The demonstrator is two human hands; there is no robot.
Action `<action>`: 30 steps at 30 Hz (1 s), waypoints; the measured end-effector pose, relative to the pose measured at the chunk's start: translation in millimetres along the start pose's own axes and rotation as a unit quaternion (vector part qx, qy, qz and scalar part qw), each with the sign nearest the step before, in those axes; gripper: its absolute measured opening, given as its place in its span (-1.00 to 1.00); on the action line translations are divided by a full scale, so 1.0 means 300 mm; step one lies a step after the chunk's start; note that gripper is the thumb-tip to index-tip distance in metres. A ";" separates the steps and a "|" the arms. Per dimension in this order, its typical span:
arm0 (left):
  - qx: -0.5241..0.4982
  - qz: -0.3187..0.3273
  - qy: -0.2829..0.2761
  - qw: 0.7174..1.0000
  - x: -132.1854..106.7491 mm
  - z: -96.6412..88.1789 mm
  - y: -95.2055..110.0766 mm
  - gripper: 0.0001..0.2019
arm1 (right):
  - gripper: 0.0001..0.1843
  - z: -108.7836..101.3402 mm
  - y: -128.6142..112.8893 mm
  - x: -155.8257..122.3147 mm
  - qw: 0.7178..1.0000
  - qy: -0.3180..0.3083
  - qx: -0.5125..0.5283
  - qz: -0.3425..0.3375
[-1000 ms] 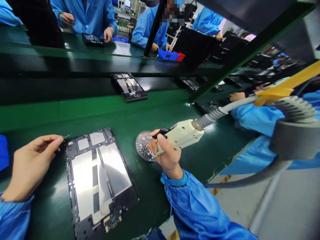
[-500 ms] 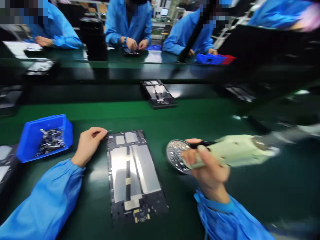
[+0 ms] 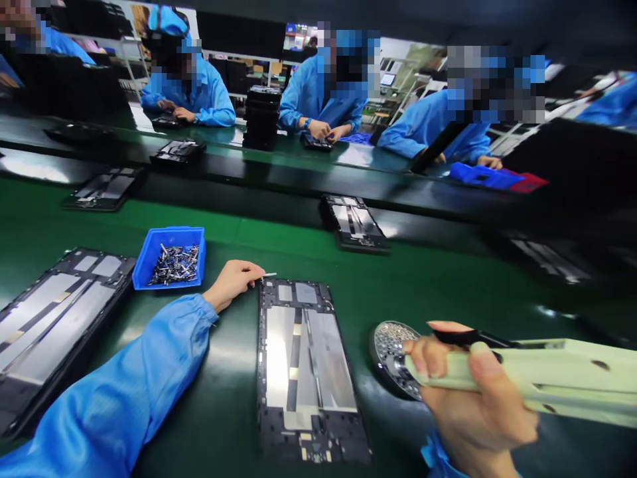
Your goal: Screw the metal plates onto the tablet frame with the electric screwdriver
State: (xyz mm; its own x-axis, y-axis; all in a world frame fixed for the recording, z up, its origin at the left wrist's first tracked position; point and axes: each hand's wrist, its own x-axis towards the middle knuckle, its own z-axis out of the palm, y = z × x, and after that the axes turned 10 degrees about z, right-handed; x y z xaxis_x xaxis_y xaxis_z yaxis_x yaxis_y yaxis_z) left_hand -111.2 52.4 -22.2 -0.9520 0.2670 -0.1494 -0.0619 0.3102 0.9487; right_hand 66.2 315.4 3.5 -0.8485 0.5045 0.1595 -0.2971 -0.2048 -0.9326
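Observation:
My left hand [image 3: 233, 283] pinches a small thin metal part [image 3: 269, 275] at the top left corner of a tablet back frame [image 3: 306, 365] lying on the green belt. My right hand [image 3: 468, 398] is closed round the grip of a cream electric screwdriver [image 3: 547, 378], whose tip end points down over a round metal screw dish [image 3: 389, 355] just right of the frame. A blue bin [image 3: 170, 263] with several small metal parts stands left of my left hand.
Another tablet frame [image 3: 50, 318] lies at the far left, and one more [image 3: 354, 222] sits further up the belt. Across a raised green shelf [image 3: 298, 176], several people in blue coats work on devices. A blue and red tray [image 3: 492, 178] is at the right.
The view has swung left and up, bringing the blue bin and the left frame into sight. My left hand stays at the frame's corner; my right hand keeps the screwdriver at the dish.

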 end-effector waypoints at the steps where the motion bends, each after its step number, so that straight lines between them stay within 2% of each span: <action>1: 0.003 0.005 -0.005 1.000 0.000 0.002 0.000 -0.81 | -0.62 0.011 -0.001 0.001 1.000 0.002 -0.002 0.001; 4: 0.027 0.039 0.000 0.999 -0.005 0.020 -0.003 -0.89 | -0.61 0.049 -0.003 0.003 1.000 -0.003 -0.008 -0.008; 9: 0.082 0.065 0.021 0.994 -0.016 0.040 -0.007 -0.91 | -0.61 0.155 0.004 0.032 0.998 -0.056 -0.003 -0.001; 12: 0.086 0.068 0.012 0.994 -0.011 0.035 -0.012 -0.92 | -0.54 0.272 0.019 0.076 0.997 -0.062 0.026 0.024; 15: 0.080 0.059 0.000 0.995 0.000 0.027 -0.019 -0.91 | -0.42 0.421 0.057 0.132 0.995 -0.053 0.058 0.065; 18: 0.066 0.034 -0.020 0.997 0.008 0.024 -0.020 -0.86 | -0.42 0.557 0.120 0.186 0.993 -0.078 0.035 0.077; 20: 0.050 0.019 -0.035 0.998 0.011 0.024 -0.017 -0.85 | -0.41 0.620 0.167 0.211 0.992 -0.089 0.016 0.089; 24: 0.027 0.013 -0.039 0.999 0.012 0.031 -0.017 -0.82 | -0.40 0.673 0.237 0.230 0.991 -0.096 -0.004 0.091; 30: 0.022 0.014 -0.038 0.999 0.020 0.040 -0.039 -0.83 | -0.39 0.657 0.280 0.233 0.992 -0.087 -0.018 0.091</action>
State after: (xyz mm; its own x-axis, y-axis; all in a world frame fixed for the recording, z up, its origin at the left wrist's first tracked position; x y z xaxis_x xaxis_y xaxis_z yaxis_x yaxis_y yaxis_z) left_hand -112.6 61.4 -37.7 -0.9274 0.3445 -0.1457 -0.0213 0.3404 0.9400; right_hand -104.5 168.3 0.0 -0.9505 0.3083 0.0383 -0.1189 -0.2472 -0.9616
